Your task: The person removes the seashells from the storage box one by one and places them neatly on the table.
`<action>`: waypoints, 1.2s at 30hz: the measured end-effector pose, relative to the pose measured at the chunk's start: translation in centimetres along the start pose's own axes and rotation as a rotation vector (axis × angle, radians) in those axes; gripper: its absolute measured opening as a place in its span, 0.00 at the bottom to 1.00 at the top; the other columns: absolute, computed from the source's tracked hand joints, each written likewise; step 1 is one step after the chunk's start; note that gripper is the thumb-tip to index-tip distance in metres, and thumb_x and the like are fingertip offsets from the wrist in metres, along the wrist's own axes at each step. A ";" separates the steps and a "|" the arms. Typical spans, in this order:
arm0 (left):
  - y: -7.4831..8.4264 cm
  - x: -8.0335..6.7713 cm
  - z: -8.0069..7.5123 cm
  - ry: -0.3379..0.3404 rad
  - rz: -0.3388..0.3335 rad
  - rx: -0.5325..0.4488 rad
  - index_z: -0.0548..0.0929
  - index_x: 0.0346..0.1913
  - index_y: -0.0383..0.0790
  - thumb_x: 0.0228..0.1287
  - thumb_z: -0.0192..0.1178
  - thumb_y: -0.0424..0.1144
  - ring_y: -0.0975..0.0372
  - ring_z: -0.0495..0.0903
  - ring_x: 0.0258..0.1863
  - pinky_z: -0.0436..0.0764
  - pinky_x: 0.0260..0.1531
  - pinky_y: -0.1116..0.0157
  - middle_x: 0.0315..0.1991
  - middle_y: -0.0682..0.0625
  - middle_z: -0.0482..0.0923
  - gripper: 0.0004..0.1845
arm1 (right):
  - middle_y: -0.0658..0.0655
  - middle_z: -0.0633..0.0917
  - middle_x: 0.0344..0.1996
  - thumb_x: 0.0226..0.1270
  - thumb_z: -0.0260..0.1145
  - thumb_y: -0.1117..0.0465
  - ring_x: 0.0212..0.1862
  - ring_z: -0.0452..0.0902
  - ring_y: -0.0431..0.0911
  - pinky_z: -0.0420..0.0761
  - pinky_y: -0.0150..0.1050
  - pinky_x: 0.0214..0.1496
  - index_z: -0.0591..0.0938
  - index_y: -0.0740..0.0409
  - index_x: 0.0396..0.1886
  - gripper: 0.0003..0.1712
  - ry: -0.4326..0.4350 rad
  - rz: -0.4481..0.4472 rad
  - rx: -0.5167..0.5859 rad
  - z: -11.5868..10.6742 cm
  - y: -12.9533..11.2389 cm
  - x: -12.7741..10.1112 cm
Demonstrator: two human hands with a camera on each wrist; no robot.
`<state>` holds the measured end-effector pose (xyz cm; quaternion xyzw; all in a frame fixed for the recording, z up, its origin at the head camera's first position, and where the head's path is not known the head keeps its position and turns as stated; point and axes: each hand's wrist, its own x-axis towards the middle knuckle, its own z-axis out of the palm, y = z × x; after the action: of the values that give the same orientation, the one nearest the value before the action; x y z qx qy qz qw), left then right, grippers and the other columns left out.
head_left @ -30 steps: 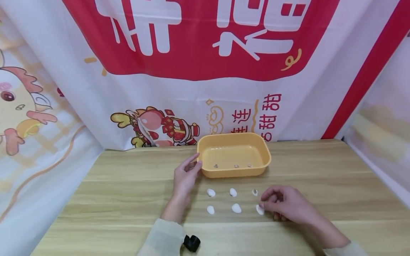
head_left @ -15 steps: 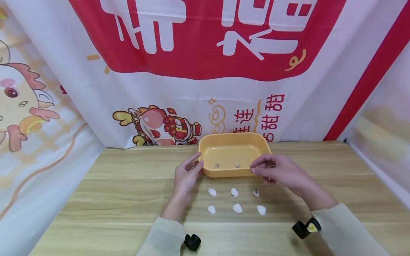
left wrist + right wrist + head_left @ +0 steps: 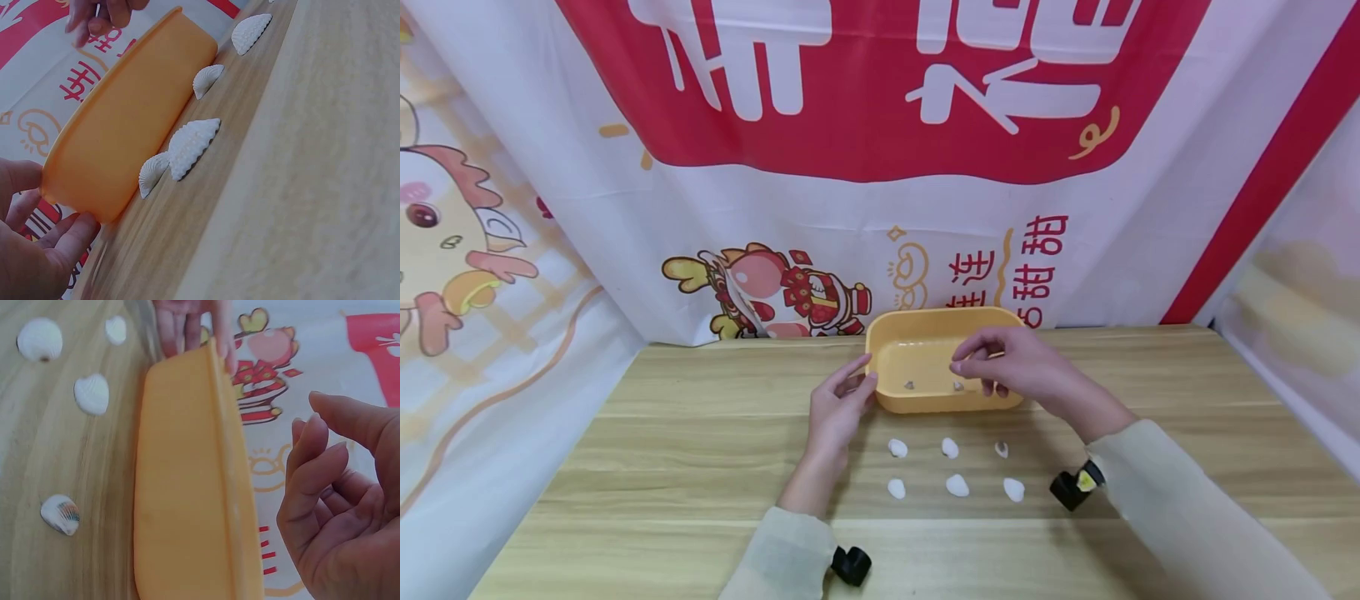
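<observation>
A yellow-orange plastic tub [image 3: 955, 403] stands at the back of the table. My left hand [image 3: 838, 412] holds its left end, with thumb and fingers against the rounded wall, as the left wrist view shows. Above the tub's right half hovers my right hand [image 3: 1018, 367], fingers loosely bent; in the right wrist view, nothing shows between thumb and fingertips. Two small brownish bits [image 3: 958, 386] lie inside along the near wall; the hand covers the area to their right. In front of the tub are two rows of white seashells [image 3: 957, 485], and one shell [image 3: 60, 514] has brownish stripes.
The wood-grain table [image 3: 700, 467] carries the tub and shells. A white cloth [image 3: 820, 200] with red and cartoon prints hangs directly behind the tub. Further cloth closes the left and right sides. Black wrist cameras [image 3: 851, 567] sit by both sleeves.
My right hand has gone from the near right shell, past the tub's front rim, to over its inside. The left hand keeps its place on the tub, and the shells lie as before.
</observation>
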<state>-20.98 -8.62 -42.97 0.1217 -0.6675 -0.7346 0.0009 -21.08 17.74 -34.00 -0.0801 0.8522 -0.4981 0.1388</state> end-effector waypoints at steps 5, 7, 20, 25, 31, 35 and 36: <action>0.0 0.0 0.0 0.000 0.002 0.000 0.88 0.65 0.51 0.75 0.68 0.35 0.58 0.82 0.56 0.89 0.64 0.61 0.59 0.41 0.83 0.19 | 0.58 0.86 0.38 0.72 0.76 0.52 0.31 0.81 0.47 0.85 0.41 0.33 0.88 0.56 0.50 0.15 0.002 0.014 -0.034 0.3 0.3 2.0; 0.0 -0.1 0.0 0.002 0.002 0.002 0.88 0.65 0.51 0.75 0.68 0.35 0.57 0.82 0.57 0.89 0.63 0.62 0.60 0.41 0.83 0.19 | 0.59 0.86 0.38 0.72 0.76 0.53 0.31 0.81 0.47 0.84 0.40 0.32 0.88 0.57 0.50 0.15 -0.001 0.027 -0.030 0.5 0.6 2.7; -0.1 0.0 0.1 0.009 -0.020 0.023 0.88 0.65 0.55 0.76 0.68 0.37 0.56 0.82 0.60 0.90 0.62 0.63 0.61 0.43 0.83 0.18 | 0.62 0.90 0.38 0.74 0.75 0.55 0.35 0.84 0.49 0.85 0.37 0.35 0.88 0.57 0.49 0.12 -0.006 0.088 0.009 2.1 2.6 5.6; -0.1 0.1 0.0 0.005 -0.003 0.017 0.88 0.65 0.53 0.76 0.68 0.37 0.56 0.82 0.59 0.90 0.62 0.63 0.61 0.41 0.83 0.19 | 0.63 0.90 0.40 0.75 0.74 0.56 0.37 0.84 0.48 0.89 0.39 0.40 0.88 0.57 0.49 0.11 -0.010 0.102 0.015 2.7 2.6 6.3; -0.3 0.2 0.0 0.004 0.013 0.013 0.88 0.65 0.51 0.75 0.68 0.36 0.57 0.83 0.58 0.90 0.62 0.63 0.60 0.41 0.83 0.19 | 0.62 0.90 0.39 0.73 0.74 0.59 0.35 0.83 0.46 0.89 0.38 0.39 0.89 0.59 0.48 0.10 -0.037 0.081 -0.012 3.3 2.7 7.1; -0.4 0.2 -0.1 0.005 0.033 0.015 0.88 0.65 0.49 0.75 0.69 0.36 0.57 0.84 0.56 0.90 0.62 0.61 0.59 0.40 0.85 0.19 | 0.62 0.89 0.39 0.73 0.75 0.58 0.35 0.82 0.47 0.88 0.37 0.38 0.89 0.59 0.48 0.10 -0.062 0.072 -0.025 3.7 2.7 7.5; -0.4 0.3 -0.1 0.006 0.037 0.015 0.88 0.65 0.49 0.75 0.69 0.36 0.58 0.84 0.55 0.90 0.62 0.61 0.59 0.40 0.85 0.19 | 0.62 0.89 0.40 0.73 0.75 0.58 0.35 0.82 0.47 0.87 0.37 0.38 0.89 0.58 0.48 0.10 -0.066 0.071 -0.031 3.8 2.7 7.6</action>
<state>-21.15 -8.68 -43.41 0.1115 -0.6751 -0.7290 0.0154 -27.06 13.89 -39.28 -0.0684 0.8572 -0.4765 0.1833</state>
